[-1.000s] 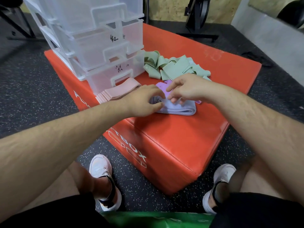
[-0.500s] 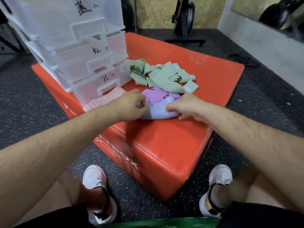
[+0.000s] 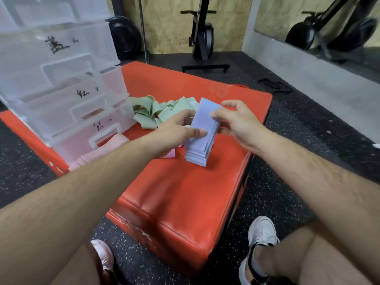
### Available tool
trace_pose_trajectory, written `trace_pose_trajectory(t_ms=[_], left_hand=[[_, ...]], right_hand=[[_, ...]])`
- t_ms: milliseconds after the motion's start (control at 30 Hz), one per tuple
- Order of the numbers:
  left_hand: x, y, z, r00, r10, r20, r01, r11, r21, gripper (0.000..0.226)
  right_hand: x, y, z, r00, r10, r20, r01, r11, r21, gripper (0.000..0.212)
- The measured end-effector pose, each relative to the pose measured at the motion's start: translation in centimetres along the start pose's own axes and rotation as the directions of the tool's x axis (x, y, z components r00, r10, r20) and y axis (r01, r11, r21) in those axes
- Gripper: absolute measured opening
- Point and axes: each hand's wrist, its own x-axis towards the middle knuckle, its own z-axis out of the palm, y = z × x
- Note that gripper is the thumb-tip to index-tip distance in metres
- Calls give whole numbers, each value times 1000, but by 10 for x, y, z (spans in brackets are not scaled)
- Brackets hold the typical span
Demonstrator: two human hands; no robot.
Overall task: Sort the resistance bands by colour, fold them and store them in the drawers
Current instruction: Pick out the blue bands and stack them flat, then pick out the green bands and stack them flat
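A folded stack of pale blue bands is raised off the red box, tilted on end. My left hand grips its left side with the thumb across the top band. My right hand pinches its right edge. A loose pile of green bands lies behind the hands. Purple bands peek out under my left wrist. Folded pink bands lie in front of the clear drawer unit, which stands at the box's back left with its labelled drawers closed.
Dark speckled rubber floor surrounds the box. A black exercise machine stands behind it, a weight plate leans at the wall, and a mirror runs along the right. My shoes rest by the box's near corner.
The blue stack lay flat on the box under both hands; both hands have lifted it and tipped it upright. The camera has tilted up, showing more of the room.
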Motion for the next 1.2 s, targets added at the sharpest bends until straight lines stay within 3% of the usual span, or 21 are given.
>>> trace_pose_trajectory(t_ms=[133,267,367,433,500,567,667,800,933,1200], left_hand=[[36,10,33,995,6,-99,-21,989,-148,39],[71,15,61,997,-28,-74,14,982,-187,37],[101,10,70,994,-18,-111,-2,985,-173,52],[118,2,74,975,24,-222,-39,997,-65,56],[130,-7,82,956,83,-282,-58,994,96,46],[138,-20,91,962,100,-253,-20,953,301,38],[145,-35,99,986,59,-157,39,831,555,34],[140,-34,101,985,139,-100,-52,802,596,26],[133,-34,105,984,156,-91,-67,782,620,39],[109,-30,90,951,310,13,-220,644,733,39]], right_hand=[[6,7,-27,988,129,82,-132,991,30,49],[29,11,-49,993,79,-88,-79,997,6,50],[52,17,-63,979,11,-204,-29,996,-85,48],[67,25,-69,972,-35,-234,-4,986,-166,48],[77,34,-72,972,-104,-211,33,949,-313,43],[85,49,-76,984,-118,-132,29,843,-538,40],[91,66,-87,999,31,-34,-47,640,-767,42],[92,66,-95,999,6,-35,-32,623,-782,39],[84,64,-101,999,14,-31,-33,599,-800,40],[67,47,-90,986,-121,116,155,389,-908,39]])
